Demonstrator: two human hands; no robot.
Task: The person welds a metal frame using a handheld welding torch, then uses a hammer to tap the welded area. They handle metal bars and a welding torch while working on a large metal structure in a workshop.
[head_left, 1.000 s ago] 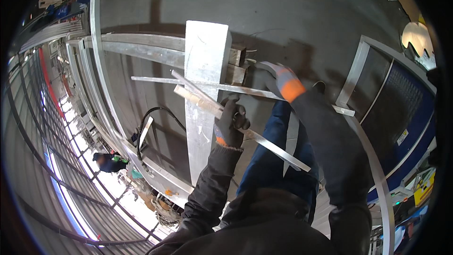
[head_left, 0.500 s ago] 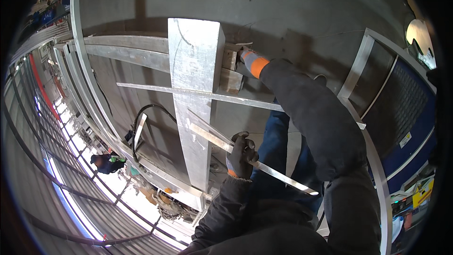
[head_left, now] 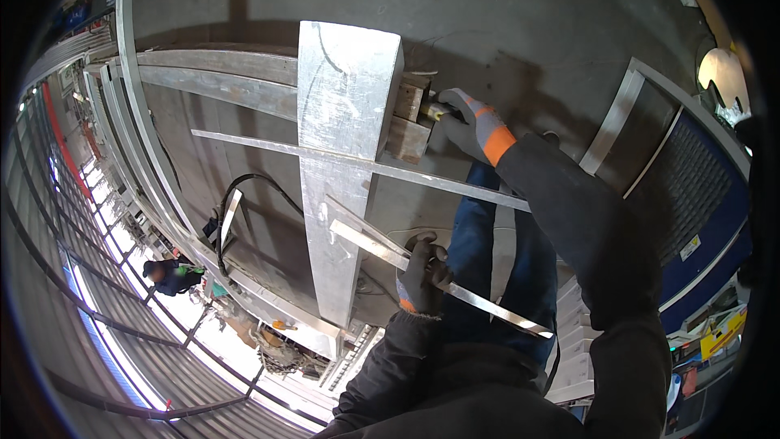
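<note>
My left hand [head_left: 424,272], in a dark glove with an orange and grey cuff, is closed around a flat, shiny metal strip [head_left: 496,306]. The strip slants across in front of my body, its upper left end over a wide metal beam [head_left: 341,106]. My right hand [head_left: 471,123], gloved the same way, is closed beside the open ends of two rectangular tubes [head_left: 409,138]. A small yellow thing [head_left: 435,111] shows at its fingertips; its kind is unclear. A long thin metal bar [head_left: 451,181] lies across the beam, passing below my right forearm.
Long metal rails [head_left: 215,89] run leftward from behind the beam. A black cable [head_left: 252,176] loops at the left, near a short bright metal piece [head_left: 231,215]. To the right stand a metal frame [head_left: 615,118] and a blue panel [head_left: 705,195]. A person [head_left: 172,276] is far off at the left.
My right hand has drawn back to the right from the tube ends, and a small yellow thing now shows at its fingers. My left hand still holds the strip.
</note>
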